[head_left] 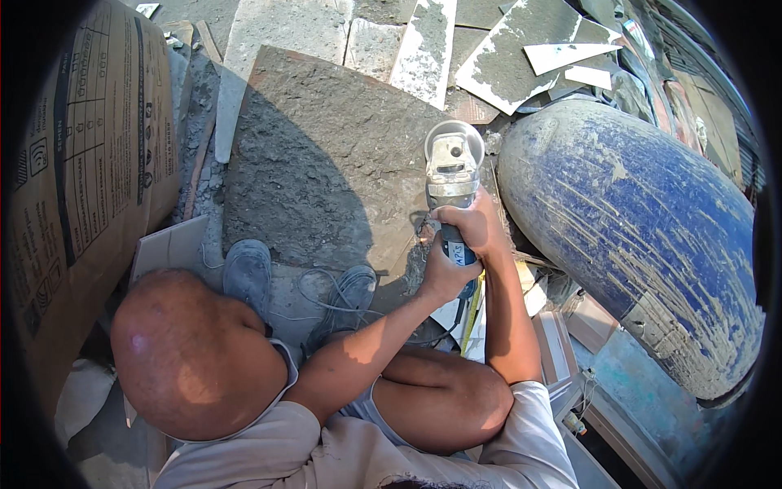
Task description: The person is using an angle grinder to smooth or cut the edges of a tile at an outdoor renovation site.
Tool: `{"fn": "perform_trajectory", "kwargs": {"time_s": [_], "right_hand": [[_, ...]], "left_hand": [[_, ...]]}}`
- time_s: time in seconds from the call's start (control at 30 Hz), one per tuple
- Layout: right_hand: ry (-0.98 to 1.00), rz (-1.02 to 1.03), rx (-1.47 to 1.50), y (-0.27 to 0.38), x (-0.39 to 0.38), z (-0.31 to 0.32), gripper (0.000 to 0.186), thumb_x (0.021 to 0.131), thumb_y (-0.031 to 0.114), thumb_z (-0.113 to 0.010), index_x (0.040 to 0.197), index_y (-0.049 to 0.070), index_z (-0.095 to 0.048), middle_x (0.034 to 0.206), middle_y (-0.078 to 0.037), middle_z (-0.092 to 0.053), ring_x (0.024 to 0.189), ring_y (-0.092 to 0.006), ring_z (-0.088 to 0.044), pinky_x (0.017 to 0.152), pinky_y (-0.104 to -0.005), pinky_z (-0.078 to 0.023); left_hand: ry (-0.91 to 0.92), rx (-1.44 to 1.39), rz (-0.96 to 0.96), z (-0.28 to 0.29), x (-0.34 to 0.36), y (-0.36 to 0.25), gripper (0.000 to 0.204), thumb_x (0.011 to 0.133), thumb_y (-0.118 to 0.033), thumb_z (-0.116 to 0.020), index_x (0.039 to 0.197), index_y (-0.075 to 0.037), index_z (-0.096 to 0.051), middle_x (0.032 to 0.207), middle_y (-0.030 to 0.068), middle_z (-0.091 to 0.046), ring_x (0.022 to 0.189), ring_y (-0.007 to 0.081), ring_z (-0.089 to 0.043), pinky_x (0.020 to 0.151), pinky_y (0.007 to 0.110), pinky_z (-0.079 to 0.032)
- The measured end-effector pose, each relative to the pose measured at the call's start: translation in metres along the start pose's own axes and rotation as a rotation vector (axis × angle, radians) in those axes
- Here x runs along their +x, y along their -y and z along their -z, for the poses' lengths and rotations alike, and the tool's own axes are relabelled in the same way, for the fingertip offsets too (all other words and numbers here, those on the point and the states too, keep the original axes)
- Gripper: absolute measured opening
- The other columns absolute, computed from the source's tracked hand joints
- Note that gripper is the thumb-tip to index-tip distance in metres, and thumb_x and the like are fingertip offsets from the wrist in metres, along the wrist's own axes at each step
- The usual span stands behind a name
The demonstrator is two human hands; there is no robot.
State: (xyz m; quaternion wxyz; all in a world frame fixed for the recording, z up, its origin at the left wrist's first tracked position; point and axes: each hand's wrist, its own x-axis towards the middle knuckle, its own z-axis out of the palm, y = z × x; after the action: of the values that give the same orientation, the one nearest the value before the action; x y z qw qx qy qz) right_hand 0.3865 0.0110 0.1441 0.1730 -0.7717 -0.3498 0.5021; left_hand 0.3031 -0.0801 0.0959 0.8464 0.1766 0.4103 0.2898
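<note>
An angle grinder (453,163) with a metal guard is held upright in the picture, head toward the top, over a rough grey cement-coated board (301,163). My right hand (481,224) grips its body just below the head, thumb across it. My left hand (446,270) is wrapped round the lower body, beside a white label. A dark cord runs down from the handle. A yellow strip (472,322) lies under the grinder near my right forearm. My knees are bent, and my grey shoes (247,281) stand at the board's near edge among loose pale cables.
A large brown printed cardboard package (90,147) stands at the left. A scuffed blue drum (619,236) lies at the right. Broken white-grey tiles (513,57) are piled at the top right. A wooden strip (198,167) lies left of the board. Pale panels (167,244) lean beside my left knee.
</note>
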Motion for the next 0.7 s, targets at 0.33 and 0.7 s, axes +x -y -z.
{"fn": "perform_trajectory", "kwargs": {"time_s": [0.33, 0.7], "right_hand": [[0.073, -0.025, 0.035, -0.006, 0.019, 0.003, 0.041, 0.072, 0.009, -0.074, 0.109, -0.001, -0.062, 0.097, -0.005, -0.067, 0.085, -0.0147, -0.061, 0.079, -0.0303, -0.050], [-0.003, -0.041, -0.156, 0.015, 0.019, -0.010, 0.049, 0.068, 0.011, -0.079, 0.112, -0.001, -0.061, 0.100, -0.006, -0.068, 0.087, -0.0162, -0.062, 0.080, -0.0307, -0.051]], "left_hand": [[-0.050, -0.056, -0.012, 0.002, 0.013, -0.011, 0.062, 0.071, -0.005, -0.080, 0.124, -0.003, -0.048, 0.107, 0.0056, -0.061, 0.099, 0.0153, -0.061, 0.085, 0.032, -0.051], [-0.003, -0.177, 0.053, 0.011, 0.015, -0.007, 0.067, 0.069, -0.010, -0.080, 0.125, 0.000, -0.045, 0.110, 0.0082, -0.062, 0.100, 0.0170, -0.062, 0.087, 0.033, -0.051]]}}
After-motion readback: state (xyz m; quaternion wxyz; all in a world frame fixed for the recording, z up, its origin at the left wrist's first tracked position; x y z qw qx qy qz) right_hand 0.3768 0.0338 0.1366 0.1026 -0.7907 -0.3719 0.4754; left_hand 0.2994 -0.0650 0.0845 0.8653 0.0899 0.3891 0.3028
